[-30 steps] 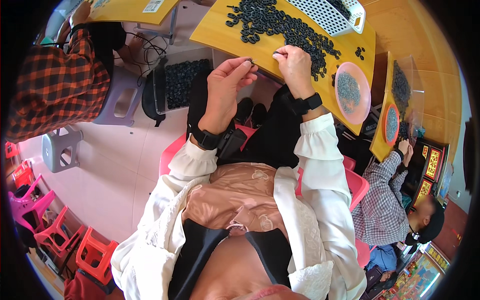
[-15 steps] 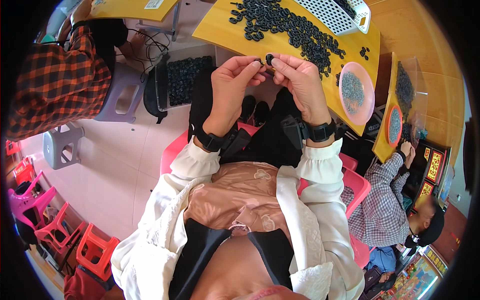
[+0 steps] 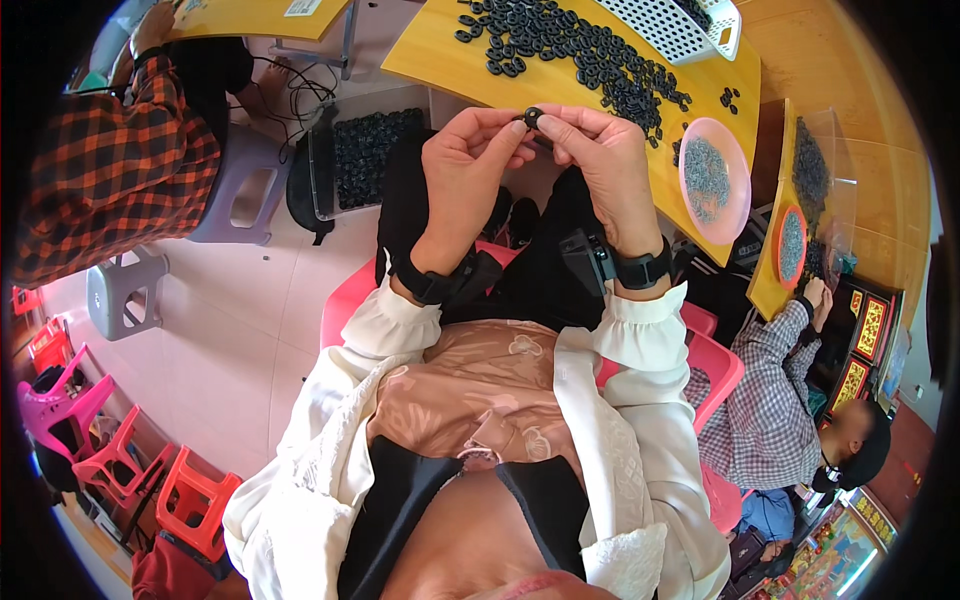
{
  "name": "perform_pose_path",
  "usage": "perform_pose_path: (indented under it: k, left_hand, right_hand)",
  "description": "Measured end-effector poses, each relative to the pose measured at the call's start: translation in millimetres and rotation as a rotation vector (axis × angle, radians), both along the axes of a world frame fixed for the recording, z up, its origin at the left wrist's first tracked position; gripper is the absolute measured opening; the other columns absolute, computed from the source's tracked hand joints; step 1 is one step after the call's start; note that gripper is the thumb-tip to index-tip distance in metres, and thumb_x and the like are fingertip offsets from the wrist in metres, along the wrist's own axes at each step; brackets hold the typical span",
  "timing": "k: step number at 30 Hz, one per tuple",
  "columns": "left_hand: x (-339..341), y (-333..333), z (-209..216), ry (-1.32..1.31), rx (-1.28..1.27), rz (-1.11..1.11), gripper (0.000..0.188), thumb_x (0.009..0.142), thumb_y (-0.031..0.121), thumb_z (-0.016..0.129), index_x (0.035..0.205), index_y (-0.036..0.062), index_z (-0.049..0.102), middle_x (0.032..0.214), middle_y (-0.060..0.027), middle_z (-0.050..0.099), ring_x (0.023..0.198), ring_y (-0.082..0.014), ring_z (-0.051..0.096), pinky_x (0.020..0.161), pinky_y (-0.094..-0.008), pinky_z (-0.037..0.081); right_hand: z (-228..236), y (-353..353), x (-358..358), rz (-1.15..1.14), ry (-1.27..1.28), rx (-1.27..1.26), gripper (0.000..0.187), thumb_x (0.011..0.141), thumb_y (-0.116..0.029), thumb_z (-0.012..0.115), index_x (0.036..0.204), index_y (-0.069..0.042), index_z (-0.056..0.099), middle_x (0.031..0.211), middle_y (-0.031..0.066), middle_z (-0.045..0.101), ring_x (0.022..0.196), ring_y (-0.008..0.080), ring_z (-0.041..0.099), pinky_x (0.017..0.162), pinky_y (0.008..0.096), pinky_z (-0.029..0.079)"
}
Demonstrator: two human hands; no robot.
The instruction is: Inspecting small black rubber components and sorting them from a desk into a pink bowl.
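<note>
A small black ring-shaped part point(image 3: 534, 117) sits between the fingertips of both hands, just off the near edge of the yellow table point(image 3: 440, 75). My right hand point(image 3: 608, 165) pinches it between thumb and forefinger. The thumb and forefinger of my left hand point(image 3: 465, 170) are pressed together against its left side; whatever tiny piece they hold is hidden by the fingertips. Beyond my hands, many loose black ring-shaped parts point(image 3: 585, 60) lie spread over the table. To the right stands a pink bowl point(image 3: 737, 165) of small silvery metal pieces point(image 3: 706, 180).
A white perforated basket point(image 3: 665, 35) stands at the table's far side. On the floor at left is a clear bin point(image 3: 322, 170) of black parts point(image 3: 375, 150). Co-workers sit at left, in a checked shirt point(image 3: 120, 190), and at right point(image 3: 765, 400), beside an orange bowl point(image 3: 781, 250).
The black part in my right hand has come closer to my left fingertips and turned, so its opening now shows. Both hands otherwise stay in place.
</note>
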State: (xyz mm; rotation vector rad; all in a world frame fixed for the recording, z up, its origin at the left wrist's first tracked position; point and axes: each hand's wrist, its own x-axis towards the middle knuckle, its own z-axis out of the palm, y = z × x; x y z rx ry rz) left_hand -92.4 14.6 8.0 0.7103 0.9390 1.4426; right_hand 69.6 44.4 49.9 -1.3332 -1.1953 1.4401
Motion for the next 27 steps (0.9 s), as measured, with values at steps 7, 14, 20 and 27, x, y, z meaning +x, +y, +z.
perform_pose_path:
  k: [7,14,20,27]
  left_hand:
    - [3,-5,4,0.065,0.027,0.02,0.018,0.102,0.005,0.072,0.117,-0.0045,0.07,0.103,-0.011,0.078,0.084,-0.0128,0.075,0.075,-0.0224,0.059]
    - [6,-6,11,0.063,0.086,0.075,0.013,0.101,0.002,0.072,0.113,-0.003,0.069,0.097,-0.0069,0.077,0.081,-0.0089,0.073,0.072,-0.021,0.058]
    - [4,-9,19,0.056,0.121,0.045,0.014,0.101,0.002,0.072,0.113,-0.0032,0.069,0.096,-0.0069,0.077,0.08,-0.0091,0.073,0.071,-0.0208,0.058]
    - [-8,-2,21,0.02,0.086,-0.181,0.019,0.099,0.001,0.073,0.118,-0.0024,0.07,0.098,-0.0086,0.079,0.076,-0.0088,0.072,0.069,-0.0203,0.057]
  right_hand:
    - [6,-5,-5,0.005,-0.024,0.031,0.026,0.098,-0.009,0.076,0.12,0.004,0.078,0.092,-0.0013,0.074,0.072,0.0038,0.054,0.068,0.0184,0.045]
    - [15,-13,-8,-0.035,0.008,0.033,0.026,0.098,-0.008,0.076,0.122,0.003,0.078,0.093,-0.0015,0.074,0.075,0.0039,0.055,0.07,0.0184,0.045]
    - [25,-17,-6,-0.04,0.017,0.035,0.025,0.097,-0.008,0.077,0.12,0.001,0.079,0.093,-0.0007,0.075,0.076,0.0042,0.055,0.07,0.0188,0.045]
    - [45,-20,10,-0.011,0.066,0.043,0.039,0.095,-0.007,0.079,0.132,0.001,0.067,0.102,0.0026,0.076,0.083,0.0056,0.066,0.07,0.0176,0.047]
